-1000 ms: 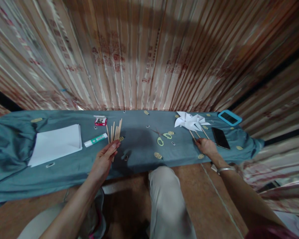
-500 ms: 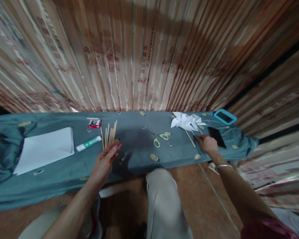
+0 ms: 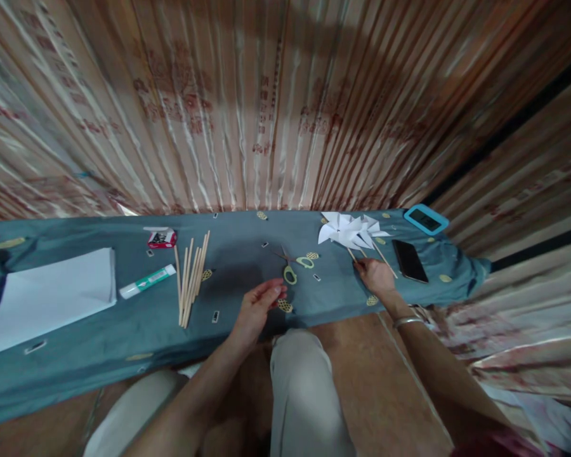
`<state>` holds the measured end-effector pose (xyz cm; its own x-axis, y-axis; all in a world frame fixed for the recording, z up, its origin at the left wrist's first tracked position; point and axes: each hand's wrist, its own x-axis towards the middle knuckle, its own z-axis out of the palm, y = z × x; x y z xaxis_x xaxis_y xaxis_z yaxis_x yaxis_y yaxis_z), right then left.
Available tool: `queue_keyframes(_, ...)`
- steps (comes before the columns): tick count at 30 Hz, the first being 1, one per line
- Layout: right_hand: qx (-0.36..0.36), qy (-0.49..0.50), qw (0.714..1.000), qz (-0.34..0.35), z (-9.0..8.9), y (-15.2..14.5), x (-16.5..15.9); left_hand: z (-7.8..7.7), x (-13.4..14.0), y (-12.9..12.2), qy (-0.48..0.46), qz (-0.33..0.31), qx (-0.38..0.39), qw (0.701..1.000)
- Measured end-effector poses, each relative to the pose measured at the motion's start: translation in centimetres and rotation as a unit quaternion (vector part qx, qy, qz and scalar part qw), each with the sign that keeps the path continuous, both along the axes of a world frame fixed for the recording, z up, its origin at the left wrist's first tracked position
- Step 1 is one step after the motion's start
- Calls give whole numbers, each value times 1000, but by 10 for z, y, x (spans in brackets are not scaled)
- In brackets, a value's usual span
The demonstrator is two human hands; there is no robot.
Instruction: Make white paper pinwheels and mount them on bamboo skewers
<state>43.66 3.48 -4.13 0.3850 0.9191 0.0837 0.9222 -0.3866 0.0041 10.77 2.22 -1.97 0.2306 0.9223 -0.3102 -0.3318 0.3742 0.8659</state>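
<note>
So my left arm's stretched over the cloth-covered blue-grey tabletop (image 3: 242, 260), left grip (image 3: 257, 307) released, fingers half curled near the pale-green-handled scissors (image 3: 290, 275). My right arm's reaching out, palm down, right grip (image 3: 377, 277) at the thin wooden sticks (image 3: 384, 259) of the white paper pinwheels (image 3: 346, 230), left of the black phone (image 3: 410, 260). Can't tell if it's clenched.

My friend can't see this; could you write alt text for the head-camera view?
A person's right hand is at the handles of white paper pinwheels on a teal cloth; the left hand is near scissors. Farther left lie wooden sticks, a glue stick and paper.
</note>
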Motion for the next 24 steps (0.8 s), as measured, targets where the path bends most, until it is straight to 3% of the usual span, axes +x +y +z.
queue_keyframes(5, 44, 22, 999, 13, 0, -1, -12, -13, 43, 1, -39, -13, -28, 999)
queue_keyframes(11, 103, 59, 990, 75, -1, -14, -55, -24, 74, 2, -85, -4, -67, 994)
queue_keyframes(18, 191, 131, 957, 176, 5, -37, -119, -24, 78, 8, -90, 14, -56, 994)
queue_keyframes(24, 221, 167, 941, 196, 14, -46, -142, -20, 72, 11, -83, 12, -26, 996)
